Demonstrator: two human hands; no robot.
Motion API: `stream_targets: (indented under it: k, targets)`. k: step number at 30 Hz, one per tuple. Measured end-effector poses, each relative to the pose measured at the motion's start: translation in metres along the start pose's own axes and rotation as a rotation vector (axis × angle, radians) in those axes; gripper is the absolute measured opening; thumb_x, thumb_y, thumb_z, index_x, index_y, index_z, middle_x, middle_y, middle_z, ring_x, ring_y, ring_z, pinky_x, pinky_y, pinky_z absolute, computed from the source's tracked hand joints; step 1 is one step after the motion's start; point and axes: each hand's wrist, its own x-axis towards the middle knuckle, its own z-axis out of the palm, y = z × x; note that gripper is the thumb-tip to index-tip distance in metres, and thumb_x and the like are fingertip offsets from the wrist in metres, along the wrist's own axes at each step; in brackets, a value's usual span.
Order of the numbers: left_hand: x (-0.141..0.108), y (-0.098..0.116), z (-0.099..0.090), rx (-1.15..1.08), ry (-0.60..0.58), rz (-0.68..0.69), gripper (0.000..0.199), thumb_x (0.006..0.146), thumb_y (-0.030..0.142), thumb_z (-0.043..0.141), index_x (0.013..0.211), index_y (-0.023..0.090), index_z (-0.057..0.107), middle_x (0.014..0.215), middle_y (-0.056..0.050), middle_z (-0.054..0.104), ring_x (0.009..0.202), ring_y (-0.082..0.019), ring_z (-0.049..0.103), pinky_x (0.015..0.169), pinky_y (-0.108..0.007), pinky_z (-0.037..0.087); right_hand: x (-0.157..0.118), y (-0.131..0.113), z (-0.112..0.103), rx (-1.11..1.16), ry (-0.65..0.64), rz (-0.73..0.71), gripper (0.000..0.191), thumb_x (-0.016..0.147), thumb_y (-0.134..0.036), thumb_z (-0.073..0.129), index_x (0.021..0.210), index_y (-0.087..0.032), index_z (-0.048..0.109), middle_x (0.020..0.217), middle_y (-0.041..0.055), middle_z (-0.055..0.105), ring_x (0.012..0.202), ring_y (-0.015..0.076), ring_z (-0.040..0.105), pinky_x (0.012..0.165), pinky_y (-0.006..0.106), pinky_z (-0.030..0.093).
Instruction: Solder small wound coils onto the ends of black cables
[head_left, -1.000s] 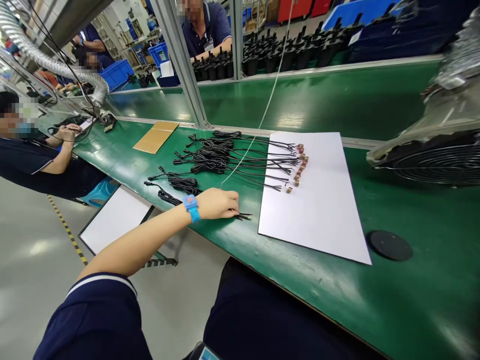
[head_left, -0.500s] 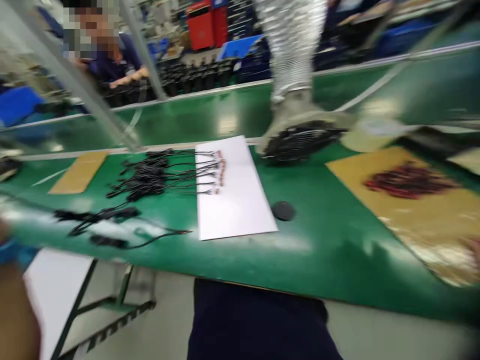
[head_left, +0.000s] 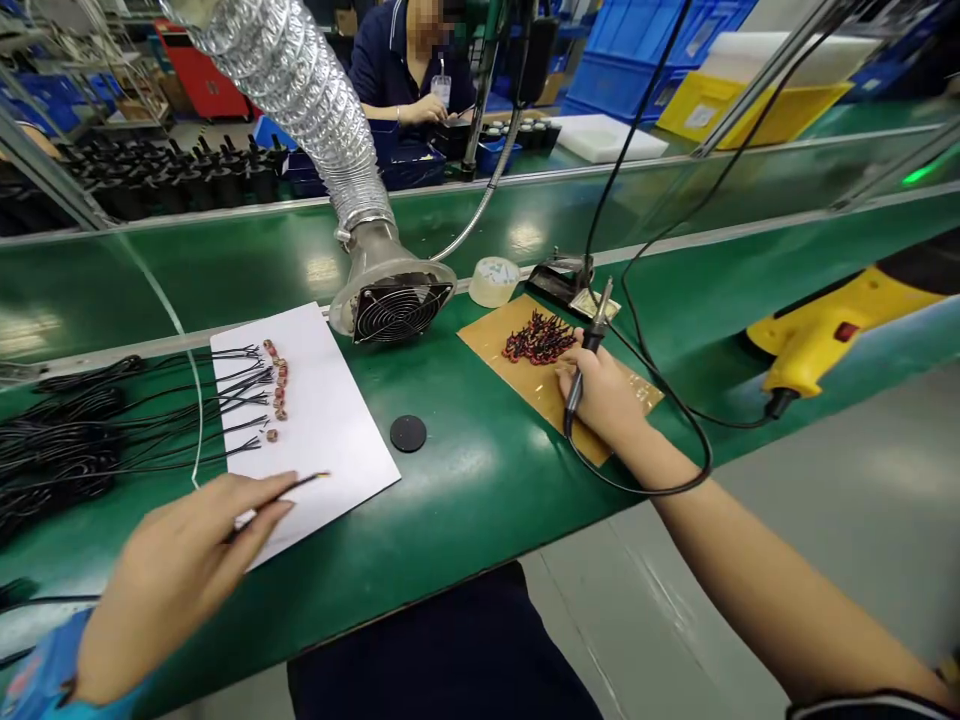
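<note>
From my remote station I record the left hand (head_left: 172,565) with its fingers pinched on a black cable (head_left: 304,484), the stripped end projecting over the white board (head_left: 337,440). The right hand (head_left: 611,395) has its fingers closed around a soldering iron (head_left: 591,345), tip upward, above the brown sheet (head_left: 484,335). On that sheet lies a pile of short red-and-black wires (head_left: 536,340). Small copper-coloured components (head_left: 281,375) stand in a row on the board, beside other cable ends. Across the green desk (head_left: 465,500), I note a yellow bin (head_left: 806,115) with a white block showing above its rim, and stacked blue crates (head_left: 637,60); I cannot tell the crates' contents.
</note>
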Motion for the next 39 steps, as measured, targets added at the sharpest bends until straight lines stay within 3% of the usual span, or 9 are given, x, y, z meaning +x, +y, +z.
stream_targets:
  k: [5, 9, 16, 19, 23, 26, 29, 33, 39]
  targets:
    - [0.015, 0.019, 0.043, -0.092, -0.228, 0.173, 0.021, 0.093, 0.028, 0.044, 0.108, 0.024, 0.058, 0.084, 0.000, 0.065, 0.069, -0.012, 0.063, 0.060, -0.022, 0.046, 0.010, 0.008, 0.011, -0.002, -0.036, 0.005, 0.018, 0.082, -0.019, 0.046, 0.100, -0.018, 0.052, 0.108, 0.0141, 0.054, 0.095, 0.0263, 0.059, 0.078, 0.039, 0.051]
    - [0.020, 0.021, 0.060, -0.108, -0.428, 0.121, 0.027, 0.094, 0.031, 0.040, 0.110, 0.025, 0.061, 0.090, -0.001, 0.064, 0.072, -0.013, 0.064, 0.063, -0.024, 0.049, 0.015, 0.006, 0.018, 0.011, -0.011, 0.029, 0.020, 0.082, -0.019, 0.047, 0.101, -0.017, 0.052, 0.109, 0.0150, 0.054, 0.098, 0.0272, 0.058, 0.080, 0.040, 0.050]
    - [0.032, 0.025, 0.065, -0.124, -0.574, -0.031, 0.028, 0.092, 0.028, 0.042, 0.111, 0.026, 0.063, 0.095, -0.002, 0.063, 0.079, -0.015, 0.063, 0.070, -0.027, 0.050, 0.016, 0.006, 0.012, 0.084, 0.064, 0.054, 0.022, 0.078, -0.018, 0.047, 0.099, -0.016, 0.051, 0.108, 0.0175, 0.055, 0.103, 0.0292, 0.057, 0.083, 0.045, 0.050]
    - [0.039, 0.031, 0.065, -0.141, -0.580, -0.074, 0.027, 0.090, 0.031, 0.046, 0.110, 0.026, 0.063, 0.098, -0.003, 0.062, 0.083, -0.017, 0.063, 0.072, -0.030, 0.050, 0.013, -0.017, -0.010, 0.151, 0.105, 0.055, 0.023, 0.077, -0.020, 0.051, 0.100, -0.017, 0.050, 0.106, 0.0160, 0.056, 0.110, 0.0299, 0.055, 0.089, 0.048, 0.048]
    - [0.056, 0.037, 0.074, -0.206, -0.533, -0.181, 0.031, 0.088, 0.041, 0.049, 0.107, 0.023, 0.064, 0.093, -0.003, 0.063, 0.080, -0.017, 0.062, 0.073, -0.030, 0.048, 0.012, -0.082, -0.033, 0.385, 0.074, -0.051, 0.029, 0.077, -0.021, 0.060, 0.103, -0.020, 0.047, 0.119, 0.0145, 0.054, 0.113, 0.0278, 0.055, 0.090, 0.045, 0.050]
    - [0.068, 0.040, 0.084, -0.157, -0.454, -0.294, 0.032, 0.090, 0.033, 0.045, 0.115, 0.023, 0.062, 0.090, -0.004, 0.063, 0.076, -0.017, 0.062, 0.068, -0.029, 0.047, 0.009, -0.137, -0.025, 0.576, -0.029, -0.207, 0.025, 0.080, -0.012, 0.055, 0.101, -0.022, 0.046, 0.122, 0.0132, 0.052, 0.107, 0.0224, 0.059, 0.081, 0.036, 0.054]
    - [0.073, 0.041, 0.091, -0.051, -0.455, -0.301, 0.037, 0.089, 0.023, 0.040, 0.119, 0.026, 0.061, 0.087, -0.005, 0.061, 0.074, -0.019, 0.062, 0.062, -0.029, 0.045, 0.003, -0.171, -0.002, 0.665, -0.120, -0.334, 0.023, 0.084, -0.008, 0.048, 0.101, -0.022, 0.045, 0.120, 0.0130, 0.052, 0.115, 0.0236, 0.054, 0.081, 0.036, 0.055]
    - [0.070, 0.040, 0.094, -0.022, -0.447, -0.285, 0.040, 0.086, 0.020, 0.039, 0.119, 0.028, 0.061, 0.086, -0.004, 0.062, 0.073, -0.019, 0.062, 0.058, -0.028, 0.044, -0.006, -0.179, 0.019, 0.699, -0.176, -0.370, 0.021, 0.086, -0.008, 0.045, 0.103, -0.021, 0.045, 0.117, 0.0131, 0.053, 0.116, 0.0244, 0.053, 0.082, 0.038, 0.055]
    - [0.066, 0.038, 0.100, -0.042, -0.388, -0.290, 0.039, 0.085, 0.019, 0.040, 0.116, 0.028, 0.064, 0.085, -0.003, 0.065, 0.071, -0.017, 0.062, 0.056, -0.027, 0.044, -0.007, -0.170, 0.015, 0.749, -0.137, -0.267, 0.026, 0.084, -0.014, 0.054, 0.105, -0.022, 0.043, 0.119, 0.0129, 0.053, 0.113, 0.0228, 0.056, 0.086, 0.041, 0.053]
